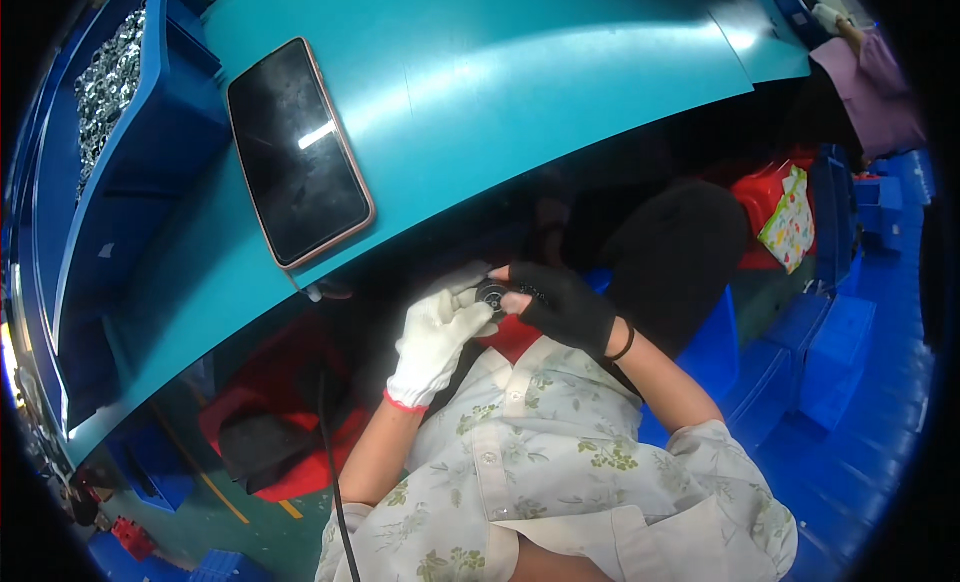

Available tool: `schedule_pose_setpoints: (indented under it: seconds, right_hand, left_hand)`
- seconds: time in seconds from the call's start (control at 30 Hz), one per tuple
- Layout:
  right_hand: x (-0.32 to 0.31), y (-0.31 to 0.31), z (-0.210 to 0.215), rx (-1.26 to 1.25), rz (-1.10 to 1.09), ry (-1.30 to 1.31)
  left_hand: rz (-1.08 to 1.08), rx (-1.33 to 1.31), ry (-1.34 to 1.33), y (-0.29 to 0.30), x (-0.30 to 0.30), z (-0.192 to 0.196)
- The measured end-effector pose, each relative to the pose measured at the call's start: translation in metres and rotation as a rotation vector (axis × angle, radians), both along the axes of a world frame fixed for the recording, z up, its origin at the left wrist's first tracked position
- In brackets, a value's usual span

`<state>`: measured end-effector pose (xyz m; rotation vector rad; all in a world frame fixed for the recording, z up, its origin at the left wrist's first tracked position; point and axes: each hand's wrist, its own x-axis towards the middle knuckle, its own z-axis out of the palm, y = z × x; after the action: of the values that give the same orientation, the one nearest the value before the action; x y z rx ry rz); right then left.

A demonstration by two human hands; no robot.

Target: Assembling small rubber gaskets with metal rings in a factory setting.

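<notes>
We see a teal table [560, 72] sweeping across the top, and a dark phone in a pink case [298, 152] lies face up near its front edge, screen off, a cable [325, 422] dropping from its lower end down past the edge. At the table's left edge stands a blue bin [150, 112] heaped with shiny metal parts [105, 77]. Below the table we spot a red stool [270, 432] on the floor, blue crates [840, 352] stacked at right, a red crate [765, 197] with a bright patterned bag [790, 222], and another person's pink sleeve [870, 92] in the top right corner.
</notes>
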<state>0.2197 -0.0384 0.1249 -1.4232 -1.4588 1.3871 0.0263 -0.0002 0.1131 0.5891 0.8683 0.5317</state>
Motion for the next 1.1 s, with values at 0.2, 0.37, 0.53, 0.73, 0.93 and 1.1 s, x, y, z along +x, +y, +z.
schedule_pose_setpoints:
  seconds: [0.2,0.37,0.53,0.73,0.93,1.1]
  right_hand:
    - [-0.012,0.002,0.005,-0.247,-0.212,0.201]
    - [-0.011,0.004,0.005,-0.280,-0.185,0.184]
    - [-0.005,0.009,0.008,-0.163,-0.036,0.097]
    - [-0.013,0.001,0.005,0.195,-0.157,-0.042]
    - [-0.012,-0.003,0.011,0.406,-0.002,-0.235]
    - [-0.011,-0.007,0.004,0.163,-0.074,-0.021]
  left_hand:
    - [0.106,0.010,-0.009,-0.002,0.007,0.004]
    - [0.092,0.022,0.051,0.000,0.003,0.000]
    - [0.033,0.023,-0.055,0.002,-0.002,-0.002]
    - [0.168,-0.004,-0.076,0.001,0.001,0.003]
    - [0.117,-0.093,-0.189,0.001,0.001,0.018]
    - [0.060,-0.092,-0.200,0.004,-0.002,0.019]
